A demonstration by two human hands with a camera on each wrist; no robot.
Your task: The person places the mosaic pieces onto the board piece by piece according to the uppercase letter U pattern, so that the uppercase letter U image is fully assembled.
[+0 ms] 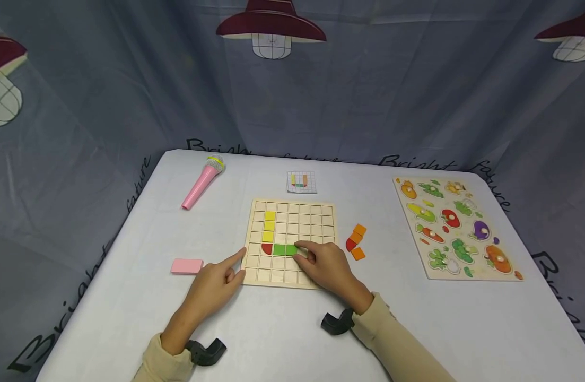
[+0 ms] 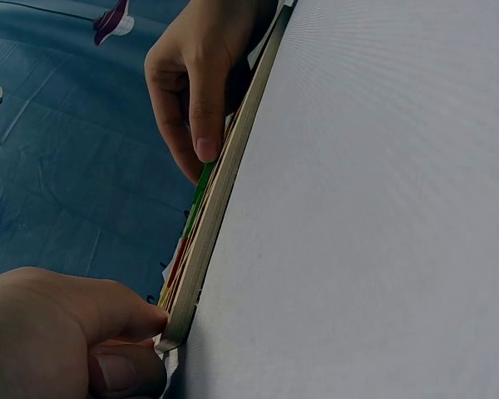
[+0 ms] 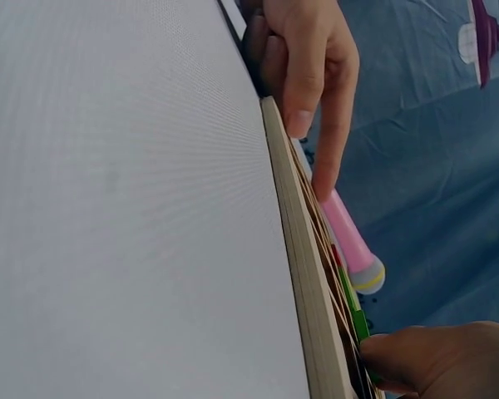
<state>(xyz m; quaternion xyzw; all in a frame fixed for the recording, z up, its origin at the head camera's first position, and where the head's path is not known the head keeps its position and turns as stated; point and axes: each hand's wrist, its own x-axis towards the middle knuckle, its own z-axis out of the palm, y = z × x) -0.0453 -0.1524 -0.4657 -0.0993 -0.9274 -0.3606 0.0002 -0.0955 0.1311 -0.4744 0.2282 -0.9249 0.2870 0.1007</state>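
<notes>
A wooden grid board [image 1: 311, 215] lies on the white table. In one of its columns stand several yellow squares [image 1: 269, 225], with a red rounded piece [image 1: 267, 248] below them and a green square [image 1: 279, 249] beside that. My right hand [image 1: 328, 265] pinches a second green square [image 1: 291, 250] between thumb and index finger, right of the first; in the right wrist view this green square [image 3: 361, 324] sits slightly raised. My left hand [image 1: 213, 289] touches the board's left edge with straight index finger and thumb, the other fingers folded.
Orange squares [image 1: 358, 253] and a red rounded piece [image 1: 351, 244] lie right of the board. A small pattern card [image 1: 302, 182] is behind it. A pink microphone [image 1: 201, 183] and a pink block [image 1: 186, 266] lie left; a vegetable puzzle board [image 1: 456, 228] lies right.
</notes>
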